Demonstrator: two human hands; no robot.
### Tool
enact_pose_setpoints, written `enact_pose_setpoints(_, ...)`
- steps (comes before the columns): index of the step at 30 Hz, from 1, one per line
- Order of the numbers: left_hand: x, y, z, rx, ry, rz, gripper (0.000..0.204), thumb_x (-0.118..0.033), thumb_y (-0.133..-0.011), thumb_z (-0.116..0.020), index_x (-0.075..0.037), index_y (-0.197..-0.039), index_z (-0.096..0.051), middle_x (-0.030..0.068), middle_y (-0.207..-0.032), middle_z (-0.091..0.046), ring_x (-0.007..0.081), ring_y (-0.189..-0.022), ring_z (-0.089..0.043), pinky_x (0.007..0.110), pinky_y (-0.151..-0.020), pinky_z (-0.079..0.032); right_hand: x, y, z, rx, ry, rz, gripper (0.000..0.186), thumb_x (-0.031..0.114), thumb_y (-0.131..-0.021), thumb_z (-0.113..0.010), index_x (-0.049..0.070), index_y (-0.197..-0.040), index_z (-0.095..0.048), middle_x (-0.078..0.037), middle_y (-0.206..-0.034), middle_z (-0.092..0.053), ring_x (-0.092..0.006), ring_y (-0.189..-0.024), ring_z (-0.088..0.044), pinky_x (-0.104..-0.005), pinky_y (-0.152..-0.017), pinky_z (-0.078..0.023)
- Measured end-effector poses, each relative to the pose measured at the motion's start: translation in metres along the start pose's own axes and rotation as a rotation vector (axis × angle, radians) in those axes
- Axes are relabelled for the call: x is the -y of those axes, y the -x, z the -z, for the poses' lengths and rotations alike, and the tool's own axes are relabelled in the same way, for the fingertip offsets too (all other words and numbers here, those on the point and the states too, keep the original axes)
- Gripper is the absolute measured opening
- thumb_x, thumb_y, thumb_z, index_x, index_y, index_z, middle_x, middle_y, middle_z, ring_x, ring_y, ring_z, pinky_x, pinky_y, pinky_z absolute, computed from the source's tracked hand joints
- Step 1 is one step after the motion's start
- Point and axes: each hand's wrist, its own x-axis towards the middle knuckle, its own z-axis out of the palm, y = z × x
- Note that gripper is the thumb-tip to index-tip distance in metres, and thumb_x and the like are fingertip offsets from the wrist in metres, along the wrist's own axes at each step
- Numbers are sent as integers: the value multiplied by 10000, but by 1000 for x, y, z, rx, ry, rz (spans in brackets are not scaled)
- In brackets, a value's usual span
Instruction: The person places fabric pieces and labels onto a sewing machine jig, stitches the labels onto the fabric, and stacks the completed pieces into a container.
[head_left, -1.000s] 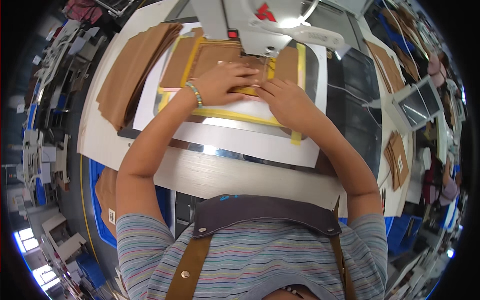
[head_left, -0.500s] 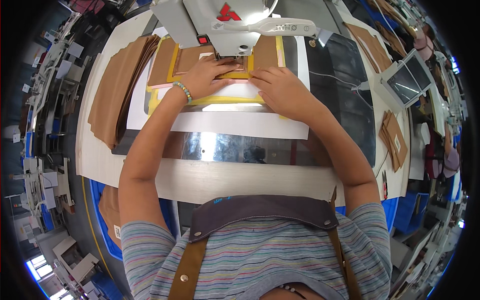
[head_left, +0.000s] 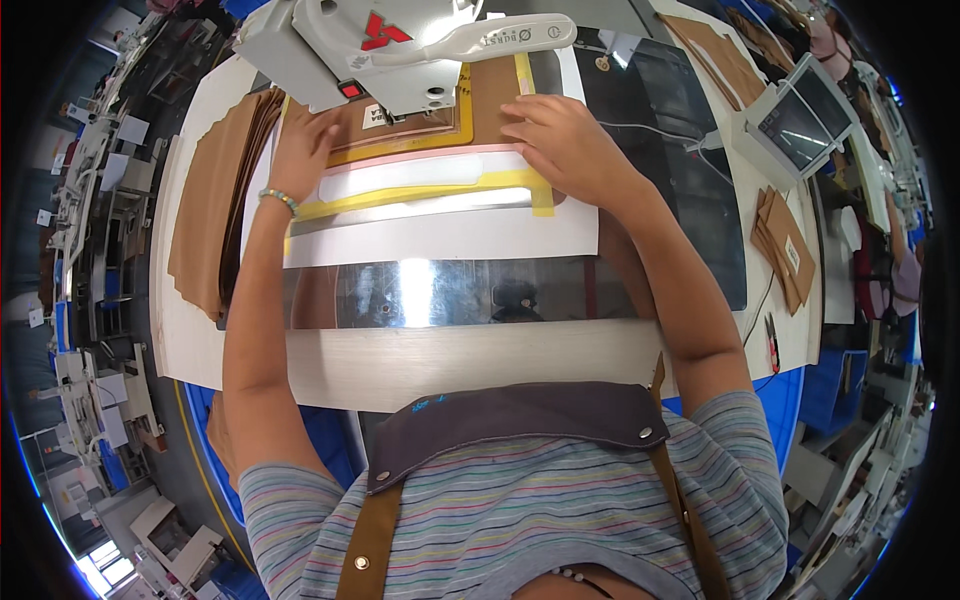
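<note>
My left hand (head_left: 303,150) has its fingers spread at the left edge of a brown cloth panel (head_left: 497,100). At the panel's right edge my right hand (head_left: 562,140) lies with fingers stretched out, beside a strip of yellow tape. A yellow frame (head_left: 470,120) sits on the cloth between the hands, partly hidden under the white sewing machine head (head_left: 400,62). Inside the frame, near the needle area, shows a white label (head_left: 373,116). Nearer to me lies a white sheet (head_left: 450,238) with a pink strip and yellow tape above it.
A tall stack of brown cloth pieces (head_left: 210,215) stands at the left. On the right are a tilted control screen (head_left: 805,125), several small brown pieces (head_left: 780,250) and red-handled snips (head_left: 772,345). A blue bin (head_left: 785,410) sits below the table edge.
My left hand has moved left, from beneath the machine head to the cloth's left edge. My right hand has shifted slightly, staying at the right edge. The whole view has turned a little.
</note>
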Motion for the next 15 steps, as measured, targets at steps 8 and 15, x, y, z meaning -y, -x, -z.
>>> enact_pose_setpoints(8, 90, 31, -1, -11, -319, 128, 476, -246, -1066, -599, 22, -1460, -608, 153, -1585, -556, 384, -1443, -509, 439, -1233, -391, -4, 3, -5, 25, 2, -41, 255, 191, -1015, -614, 83, -1191, -764, -80, -1378, -680, -258, -1372, -567, -516, -1185, -403)
enact_pose_setpoints(15, 115, 27, -11, -139, -199, 65, 472, -270, -1070, -619, 2, -1455, -633, 134, -1612, -534, 361, -1444, -512, 420, -1230, -393, -7, -10, -5, -74, -13, 7, 204, 156, -972, -659, 66, -1112, -776, -77, -1303, -718, -265, -1309, -610, -499, -1158, -423)
